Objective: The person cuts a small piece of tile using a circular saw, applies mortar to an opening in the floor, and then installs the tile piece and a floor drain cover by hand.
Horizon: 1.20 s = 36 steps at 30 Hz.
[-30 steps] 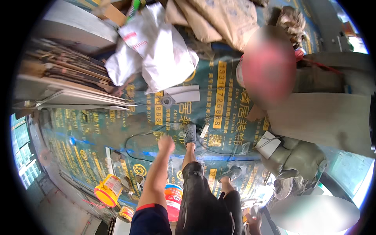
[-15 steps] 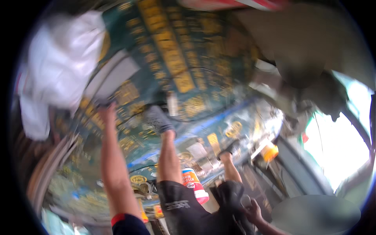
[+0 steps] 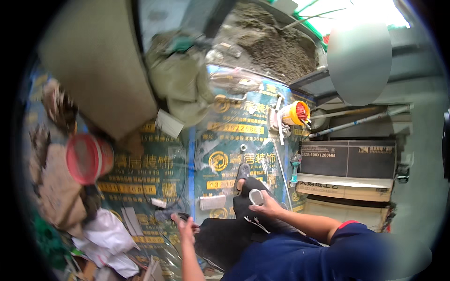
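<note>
My right hand [image 3: 268, 206] is closed around a small round white-rimmed object [image 3: 256, 197] with a greyish face, held above my right thigh. Whether it is a cup or a roll cannot be told. Low on the left, my left hand [image 3: 187, 229] hangs beside my left lower leg, fingers loosely bent and a little apart, with nothing visible in them. Just past it is my grey left shoe [image 3: 164, 215]. A pale rectangular block [image 3: 213, 202] lies on the printed green floor sheeting [image 3: 206, 140], between my two feet.
A red bucket [image 3: 84, 159] and white sack [image 3: 108, 239] stand left. A large tan board [image 3: 96, 56] leans beside an olive bag [image 3: 180, 79]. Ahead right are a yellow bucket [image 3: 294, 114] and long poles [image 3: 361, 121]. Flat cartons [image 3: 347, 161] are stacked at right; sand [image 3: 272, 37] lies beyond.
The view has swung to the right, bringing the cartons and sand into sight. My left hand has come back from beside the pale strips near the white sack. My right hand keeps the round object.
</note>
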Available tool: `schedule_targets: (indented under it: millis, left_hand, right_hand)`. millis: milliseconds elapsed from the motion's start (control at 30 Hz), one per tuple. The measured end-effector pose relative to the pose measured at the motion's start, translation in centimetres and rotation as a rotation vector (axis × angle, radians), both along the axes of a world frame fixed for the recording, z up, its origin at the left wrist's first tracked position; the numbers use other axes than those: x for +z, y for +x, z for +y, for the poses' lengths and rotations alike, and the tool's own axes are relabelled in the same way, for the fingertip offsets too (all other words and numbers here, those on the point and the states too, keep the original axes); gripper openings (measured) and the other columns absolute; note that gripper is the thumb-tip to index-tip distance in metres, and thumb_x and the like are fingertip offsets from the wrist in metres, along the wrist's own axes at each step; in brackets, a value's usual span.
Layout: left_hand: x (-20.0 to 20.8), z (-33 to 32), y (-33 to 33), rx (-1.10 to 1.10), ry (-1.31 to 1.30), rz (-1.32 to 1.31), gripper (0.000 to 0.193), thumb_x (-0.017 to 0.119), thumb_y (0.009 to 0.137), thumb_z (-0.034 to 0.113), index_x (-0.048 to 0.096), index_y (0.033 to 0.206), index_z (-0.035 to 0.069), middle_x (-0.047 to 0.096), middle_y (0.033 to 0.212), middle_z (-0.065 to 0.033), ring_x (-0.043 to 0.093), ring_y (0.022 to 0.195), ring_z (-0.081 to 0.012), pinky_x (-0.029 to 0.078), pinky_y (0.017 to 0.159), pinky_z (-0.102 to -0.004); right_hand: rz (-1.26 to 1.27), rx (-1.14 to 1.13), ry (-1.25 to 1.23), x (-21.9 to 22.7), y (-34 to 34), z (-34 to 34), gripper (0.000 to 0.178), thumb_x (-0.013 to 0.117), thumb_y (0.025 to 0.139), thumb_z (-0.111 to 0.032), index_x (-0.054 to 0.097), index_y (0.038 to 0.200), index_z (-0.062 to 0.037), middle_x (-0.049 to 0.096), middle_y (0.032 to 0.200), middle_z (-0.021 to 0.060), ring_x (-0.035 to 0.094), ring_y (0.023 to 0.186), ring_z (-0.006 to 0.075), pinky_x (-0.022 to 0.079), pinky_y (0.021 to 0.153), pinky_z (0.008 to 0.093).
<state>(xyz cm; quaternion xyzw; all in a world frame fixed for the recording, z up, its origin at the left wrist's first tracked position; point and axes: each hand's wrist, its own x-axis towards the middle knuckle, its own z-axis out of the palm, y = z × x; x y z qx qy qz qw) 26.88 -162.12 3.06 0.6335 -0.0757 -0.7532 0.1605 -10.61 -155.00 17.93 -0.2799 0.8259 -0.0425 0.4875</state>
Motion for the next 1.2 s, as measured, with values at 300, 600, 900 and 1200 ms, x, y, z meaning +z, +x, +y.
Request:
schedule_targets:
  millis: [300,600,900,1200]
  left_hand:
    - [19.7,-4.1,-41.8,-0.095,-0.074,0.571,0.059,0.071,0.095,0.015,0.029,0.132,-0.001,0.066,0.121,-0.0244,0.067,0.113,-0.0368,0.055,0.097,-0.0535]
    - [25.1,-11.1,-62.6,-0.328,-0.396,0.435,0.060,0.070,0.087,-0.006,0.033,0.134,-0.003,0.070,0.111,-0.0252,0.073,0.098,-0.0320,0.062,0.085,-0.0414]
    - [29.2,-32.3,-76.9,-0.290,-0.447,0.503,0.063,0.064,0.083,-0.006,0.033,0.138,-0.005,0.068,0.113,-0.0256,0.072,0.098,-0.0344,0.063,0.083,-0.0466]
    - [34.1,-46.8,-94.6,-0.358,-0.611,0.515,0.062,0.071,0.092,0.001,0.026,0.135,-0.005,0.073,0.109,-0.0246,0.073,0.098,-0.0287,0.058,0.089,-0.0365]
  right_hand:
    - [-0.210,0.018,-0.202,14.3,-23.4,0.1,0.071,0.078,0.083,-0.058,0.057,0.125,-0.0041,0.070,0.107,0.0206,0.069,0.104,0.0341,0.052,0.090,0.0422]
    - [-0.351,-0.145,-0.340,18.6,-39.3,-7.2,0.033,0.058,0.103,-0.031,0.058,0.119,-0.0017,0.071,0.085,0.0107,0.069,0.076,0.0197,0.053,0.073,0.0355]
    - [-0.306,-0.321,-0.413,24.0,-58.3,-21.0,0.021,0.058,0.102,-0.019,0.066,0.110,-0.0020,0.070,0.084,0.0037,0.065,0.071,0.0089,0.054,0.066,0.0264]
    - [-0.462,-0.934,-0.615,17.5,-77.6,-27.3,0.018,0.067,0.099,-0.020,0.064,0.109,-0.0042,0.067,0.083,0.0032,0.060,0.062,0.0080,0.049,0.057,0.0218]
